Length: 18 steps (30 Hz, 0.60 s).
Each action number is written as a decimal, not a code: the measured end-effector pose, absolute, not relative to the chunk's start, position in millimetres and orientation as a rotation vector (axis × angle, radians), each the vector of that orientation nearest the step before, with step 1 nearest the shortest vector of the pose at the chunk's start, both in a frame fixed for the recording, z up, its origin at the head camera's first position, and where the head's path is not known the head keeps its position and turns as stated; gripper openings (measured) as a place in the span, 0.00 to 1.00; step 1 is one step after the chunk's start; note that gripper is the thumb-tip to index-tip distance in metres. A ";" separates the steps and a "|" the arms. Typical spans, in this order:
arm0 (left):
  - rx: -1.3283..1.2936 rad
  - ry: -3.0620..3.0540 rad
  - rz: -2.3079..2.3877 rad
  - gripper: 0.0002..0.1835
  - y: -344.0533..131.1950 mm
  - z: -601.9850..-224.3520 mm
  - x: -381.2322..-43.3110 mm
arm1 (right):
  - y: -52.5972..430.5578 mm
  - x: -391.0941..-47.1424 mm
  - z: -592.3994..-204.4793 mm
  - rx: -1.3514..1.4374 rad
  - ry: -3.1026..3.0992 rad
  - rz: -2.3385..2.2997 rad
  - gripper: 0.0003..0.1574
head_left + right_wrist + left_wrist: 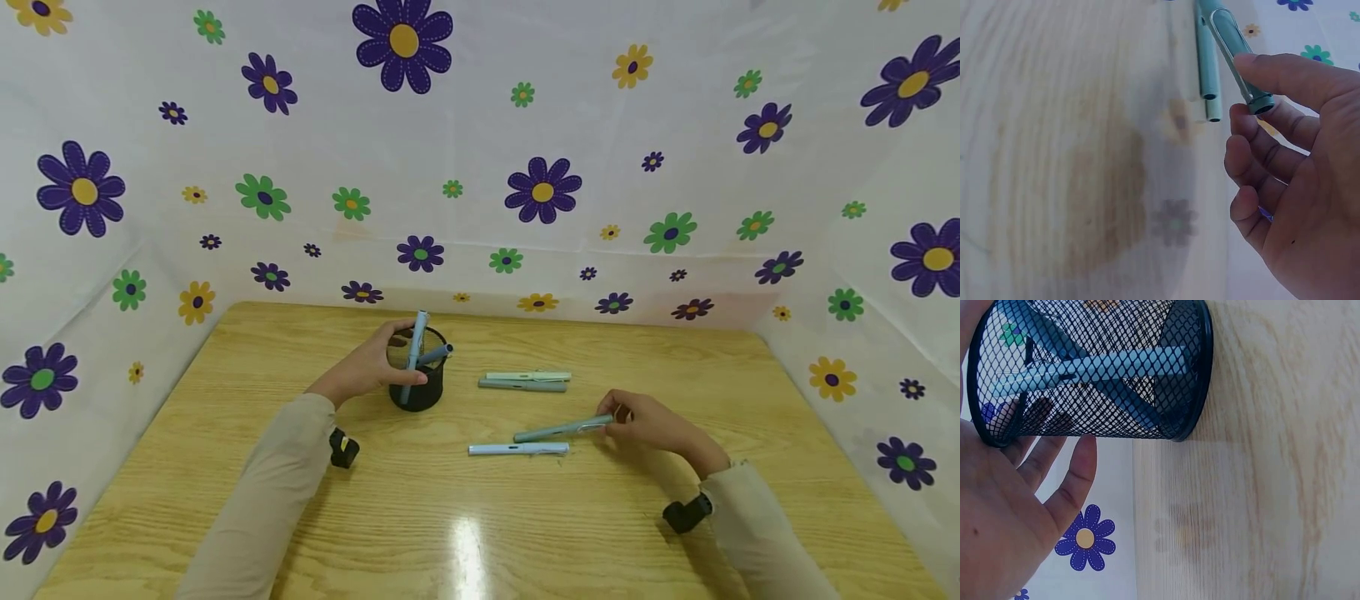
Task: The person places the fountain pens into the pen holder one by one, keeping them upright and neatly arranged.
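My left hand (360, 364) holds the black mesh pen cup (430, 397) upright on the table, thumb at the near side and fingers round the far side. Inside the cup lean a light blue pen (416, 340) and a darker blue pen (435, 355), which cross behind the mesh in the left wrist view. My right hand (651, 422) pinches a grey-green pen (557, 430) by its cap end, between thumb and fingers. Its metal clip (1230, 53) faces up in the right wrist view. The pen slants, its far end low near a light blue pen (517, 449) lying on the table.
Farther back on the wooden table (375, 517), a pale green pen (525, 376) and a grey-green pen (522, 386) lie side by side. A white flower-patterned sheet (465, 125) encloses the table at the back and both sides.
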State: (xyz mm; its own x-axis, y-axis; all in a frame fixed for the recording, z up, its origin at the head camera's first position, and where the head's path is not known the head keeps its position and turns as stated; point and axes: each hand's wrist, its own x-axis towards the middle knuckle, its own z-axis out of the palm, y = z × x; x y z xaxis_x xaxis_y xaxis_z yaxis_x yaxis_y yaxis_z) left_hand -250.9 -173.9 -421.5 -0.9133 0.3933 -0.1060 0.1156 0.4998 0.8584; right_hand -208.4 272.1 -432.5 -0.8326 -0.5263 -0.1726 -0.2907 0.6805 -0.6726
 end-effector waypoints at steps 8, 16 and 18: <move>0.437 2.458 1.384 0.53 -174.7 -423.0 -251.9 | 268.3 -207.1 -423.1 -0.620 2.561 -0.983 0.10; 0.444 2.461 1.381 0.54 -175.2 -423.9 -252.3 | 266.3 -207.3 -419.6 -0.621 2.518 -1.076 0.10; 0.442 2.463 1.381 0.54 -175.1 -423.6 -252.2 | 264.7 -207.2 -417.1 -0.624 2.524 -1.085 0.10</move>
